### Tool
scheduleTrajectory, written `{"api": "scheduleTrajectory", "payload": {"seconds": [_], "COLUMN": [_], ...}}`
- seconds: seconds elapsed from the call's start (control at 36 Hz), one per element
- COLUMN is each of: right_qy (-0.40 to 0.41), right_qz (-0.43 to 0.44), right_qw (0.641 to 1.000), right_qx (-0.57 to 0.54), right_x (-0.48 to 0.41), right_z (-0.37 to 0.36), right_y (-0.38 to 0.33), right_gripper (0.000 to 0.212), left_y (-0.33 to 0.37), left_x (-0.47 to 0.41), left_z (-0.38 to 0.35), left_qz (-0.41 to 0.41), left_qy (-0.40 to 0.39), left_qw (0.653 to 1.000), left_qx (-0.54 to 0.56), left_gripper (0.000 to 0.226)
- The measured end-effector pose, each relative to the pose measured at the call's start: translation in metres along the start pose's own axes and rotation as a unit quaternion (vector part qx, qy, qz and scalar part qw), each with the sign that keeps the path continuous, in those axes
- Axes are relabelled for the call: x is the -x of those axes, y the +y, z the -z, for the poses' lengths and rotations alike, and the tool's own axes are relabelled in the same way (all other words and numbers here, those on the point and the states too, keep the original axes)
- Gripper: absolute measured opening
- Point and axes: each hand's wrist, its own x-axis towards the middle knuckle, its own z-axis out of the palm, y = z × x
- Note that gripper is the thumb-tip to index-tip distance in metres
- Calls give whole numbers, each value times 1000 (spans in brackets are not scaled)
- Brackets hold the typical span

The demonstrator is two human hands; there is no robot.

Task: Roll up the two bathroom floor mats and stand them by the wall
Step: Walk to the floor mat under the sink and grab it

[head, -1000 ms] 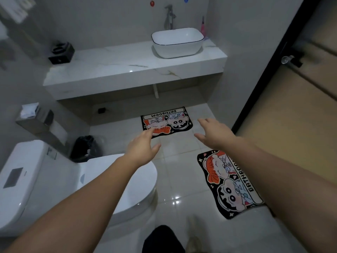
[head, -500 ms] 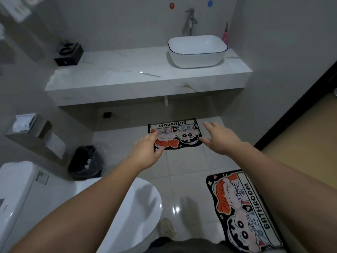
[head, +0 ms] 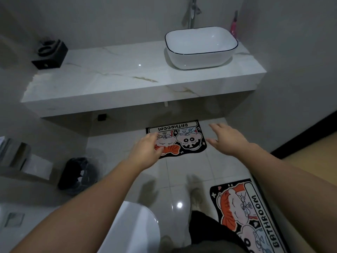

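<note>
Both hands — left hand (head: 145, 151) and right hand (head: 228, 138), fingers spread, holding nothing — reach over the far cartoon mat (head: 182, 137) at frame centre, flat below the tabletop (head: 127, 83); the second mat (head: 251, 216) lies lower right.

- Far mat (head: 179, 138), below the counter (head: 127, 83): black ground, two cartoon faces, orange hair bow, white band lettered BATHROOM.
- Near mat (head: 249, 214), farther out from the counter: same black, orange and white print.
- Counter: white marble with thin brownish veins.
- Basin (head: 200, 46) on the counter: white, thin dark rim.
- Bottle (head: 234, 26) behind the basin: pink, probably; blurred.
</note>
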Motion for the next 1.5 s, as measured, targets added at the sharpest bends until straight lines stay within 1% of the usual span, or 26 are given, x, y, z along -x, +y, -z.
{"api": "scheduleTrajectory", "payload": {"seconds": [0.25, 0.36, 0.53, 0.67, 0.83, 0.97, 1.08, 1.19, 1.31, 1.44, 1.5], "right_qy": [-37, -66, -87, -98, -89, -75, -36, -67, -99, -116, -111], "right_qz": [24, 32, 61, 69, 75, 43, 20, -21, -41, -41, -35], "right_qw": [999, 997, 994, 993, 993, 996, 999, 997, 994, 992, 993], "right_qx": [-15, -12, -24, -9, 0, -12, -26, -36, -32, -24, -15], "right_x": [-109, -149, -198, -235, -273, -297, -316, -333, -350, -385, -403], "right_z": [5, 1, -7, -12, -18, -28, -45, -72, -111, -167, -194], "right_y": [52, 68, 69, 56, 31, 10, 2, 5, 16, 37, 47], "right_gripper": [59, 62, 59, 59, 61, 58, 52, 51, 54, 57, 57], "left_y": [12, 12, 3, -15, -42, -68, -83, -98, -112, -129, -141], "left_x": [-98, -127, -151, -170, -210, -252, -280, -304, -329, -364, -376], "left_z": [-12, -18, -17, -10, 1, -3, -19, -42, -76, -135, -166], "left_qz": [32, 48, 67, 78, 28, -32, -78, -113, -137, -134, -127], "left_qy": [-16, -24, -21, -13, -3, -50, -91, -135, -166, -178, -177], "left_qw": [999, 999, 997, 996, 999, 997, 992, 984, 975, 973, 974], "left_qx": [-3, -3, -12, -34, -30, -45, -35, -38, -50, -61, -66], "left_gripper": [61, 59, 55, 51, 42, 44, 42, 41, 40, 42, 43]}}
